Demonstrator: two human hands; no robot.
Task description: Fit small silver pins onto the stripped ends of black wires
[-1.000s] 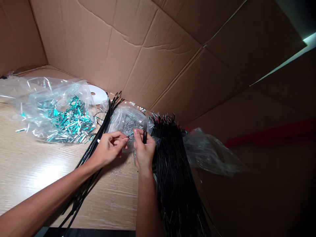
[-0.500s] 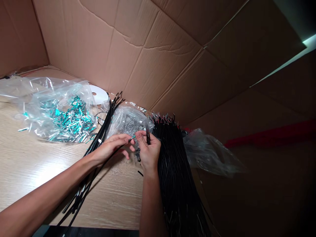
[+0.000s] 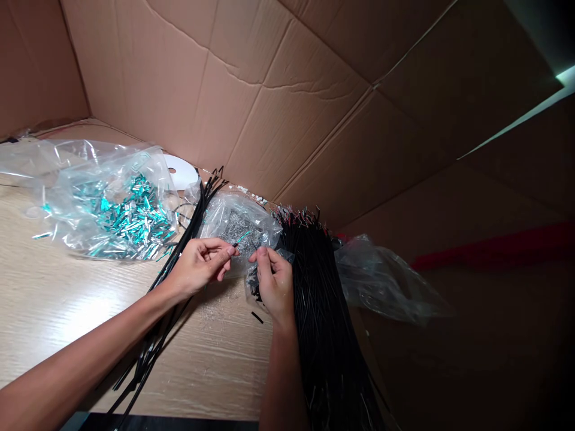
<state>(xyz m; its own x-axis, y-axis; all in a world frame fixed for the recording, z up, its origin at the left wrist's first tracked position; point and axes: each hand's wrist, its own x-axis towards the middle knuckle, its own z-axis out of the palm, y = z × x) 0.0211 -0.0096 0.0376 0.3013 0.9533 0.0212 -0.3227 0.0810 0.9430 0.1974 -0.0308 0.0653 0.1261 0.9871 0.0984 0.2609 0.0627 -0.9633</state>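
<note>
Between the thumb and fingers of my left hand (image 3: 200, 266) is the end of a black cable (image 3: 235, 245), its teal inner tip (image 3: 244, 236) pointing up and right. My right hand (image 3: 273, 275) is pinched closed just right of that tip, apart from it. A thin dark point shows at its fingertips; most of what it holds is hidden by the fingers. Beneath my left forearm lies a loose bundle of black cables (image 3: 191, 224). A thick bundle of black cables (image 3: 314, 299) with bared ends lies right beside my right hand.
A clear bag of teal and silver scraps (image 3: 135, 209) lies at left, with a white disc (image 3: 180, 172) behind. Another clear bag (image 3: 220, 212) holds fine silvery bits. A short black piece (image 3: 257, 317) lies on the table (image 3: 215, 371). Cardboard walls (image 3: 224, 90) rise behind.
My hands have moved slightly apart. The teal tip is now free of my right fingers, and the slim dark two-pronged tool upright in my right hand no longer shows there. My left fingers have curled in.
</note>
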